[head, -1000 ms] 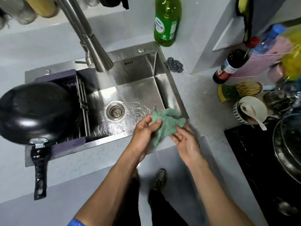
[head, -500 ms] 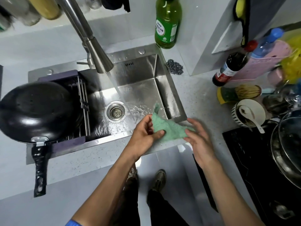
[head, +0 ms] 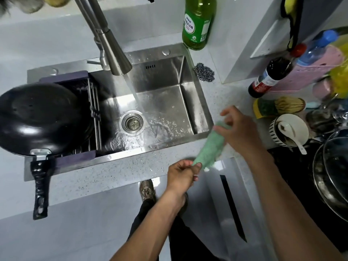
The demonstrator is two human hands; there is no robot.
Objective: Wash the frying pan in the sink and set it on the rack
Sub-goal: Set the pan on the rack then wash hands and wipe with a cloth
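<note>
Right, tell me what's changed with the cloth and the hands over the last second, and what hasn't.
The green cloth has come off the sink's front edge to the counter at its right corner and is now pulled out long. The left hand pinches its lower end, the right hand its upper end. Unchanged: the frying pan upside down on the rack, the tap running.

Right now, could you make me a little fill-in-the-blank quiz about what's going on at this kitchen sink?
1. The frying pan lies ____ on the rack over the sink.
2. Both the left hand and the right hand hold a ____ cloth.
3. Water is ____ from the faucet.
4. The steel scourer sits on the counter to the ____ of the sink.

Missing words: upside down; green; running; right
</note>
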